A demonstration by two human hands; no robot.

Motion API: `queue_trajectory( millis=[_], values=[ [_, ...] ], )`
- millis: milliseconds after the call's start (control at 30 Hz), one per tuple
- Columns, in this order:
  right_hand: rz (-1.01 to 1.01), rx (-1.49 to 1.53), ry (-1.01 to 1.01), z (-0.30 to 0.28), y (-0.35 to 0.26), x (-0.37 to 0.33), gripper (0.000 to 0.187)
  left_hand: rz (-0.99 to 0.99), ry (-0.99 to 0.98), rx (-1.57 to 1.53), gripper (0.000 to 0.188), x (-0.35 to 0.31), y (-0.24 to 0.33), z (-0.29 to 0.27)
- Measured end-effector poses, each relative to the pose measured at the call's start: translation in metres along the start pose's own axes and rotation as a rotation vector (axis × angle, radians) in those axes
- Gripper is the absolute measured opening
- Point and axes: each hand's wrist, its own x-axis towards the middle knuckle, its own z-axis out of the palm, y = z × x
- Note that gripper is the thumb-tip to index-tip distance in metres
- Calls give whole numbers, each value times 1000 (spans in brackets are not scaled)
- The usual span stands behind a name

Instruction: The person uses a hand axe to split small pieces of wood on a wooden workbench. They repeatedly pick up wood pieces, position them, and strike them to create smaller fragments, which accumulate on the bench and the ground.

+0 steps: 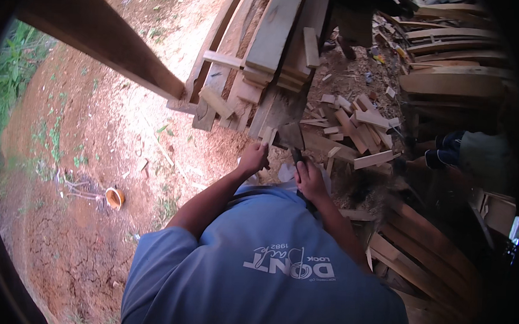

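Note:
My left hand [252,159] is closed around the lower end of a small pale wood block [269,135], which stands up out of the fingers. In my right hand [312,181] is a cleaver-like knife with a broad dark blade [291,135], its fingers wrapped round the dark handle. The blade lies just right of the block; whether the two touch I cannot tell. Right in front of both hands is the near end of a stack of long planks [276,31]. Short offcuts [217,102] rest on its lower boards.
A thick wooden post [107,42] slants in from the upper left. Scrap wood [358,126] is heaped right of the stack. Curved timbers [451,84] line the far right, with more curved boards [425,253] at lower right. An orange bowl-shaped thing [115,198] lies on the dirt.

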Motion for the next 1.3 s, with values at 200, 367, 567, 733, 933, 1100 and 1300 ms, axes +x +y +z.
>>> queue_trajectory(
  millis=[200, 367, 567, 733, 933, 1100, 1300],
  values=[
    [-60, 23, 59, -21, -4, -8, 32, 100, 78, 34, 38, -23, 11, -20],
    [40, 75, 142, -30, 17, -12, 33, 75, -14, -250, 24, -46, 42, -52],
    [86, 177, 181, -32, 23, -18, 33, 20, -171, -195, 27, -84, 111, -83],
    [67, 156, 186, -27, 23, -19, 32, 94, -297, -124, 45, -93, 125, -81],
    [39, 135, 183, -20, 27, -21, 31, 22, -424, -343, 54, -103, 131, -54],
    [-30, 80, 212, -15, 26, -24, 32, 26, -512, -437, 50, -114, 137, -41],
    [-21, 72, 203, -15, 15, -29, 32, 23, -483, -379, 44, -110, 137, -40]
  ],
)
